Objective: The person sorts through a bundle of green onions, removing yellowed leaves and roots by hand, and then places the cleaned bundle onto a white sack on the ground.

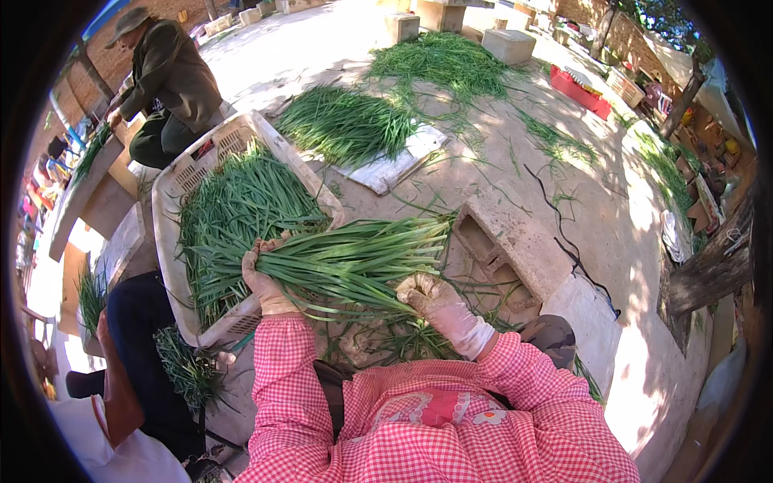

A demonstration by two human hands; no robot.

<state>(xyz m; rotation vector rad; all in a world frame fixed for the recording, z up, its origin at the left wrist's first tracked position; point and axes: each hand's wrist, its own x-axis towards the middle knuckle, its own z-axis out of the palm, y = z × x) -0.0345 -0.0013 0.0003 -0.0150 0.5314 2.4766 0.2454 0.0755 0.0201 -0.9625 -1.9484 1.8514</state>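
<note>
My left hand (pixel 266 281), in a thin soiled glove, is wrapped around a bunch of what look like garlic chives (pixel 362 250). The leaves point left over the crate, and the pale stem ends fan out to the right. At the lower edge of those stem ends is my right hand (pixel 430 302), also gloved, its fingers curled. Whether it pinches a stem is hidden. A white plastic crate (pixel 164 208) on the left holds a heap of chives (pixel 241 205), partly under the held leaves.
A hollow concrete block (pixel 513 241) lies right of the bunch, beside a black cable (pixel 555 217). More chives (pixel 347 124) rest on a white sack (pixel 398 160) ahead, with a loose green pile (pixel 441 63) beyond. One person (pixel 172 84) crouches at upper left; another person's leg (pixel 148 338) is close on my left.
</note>
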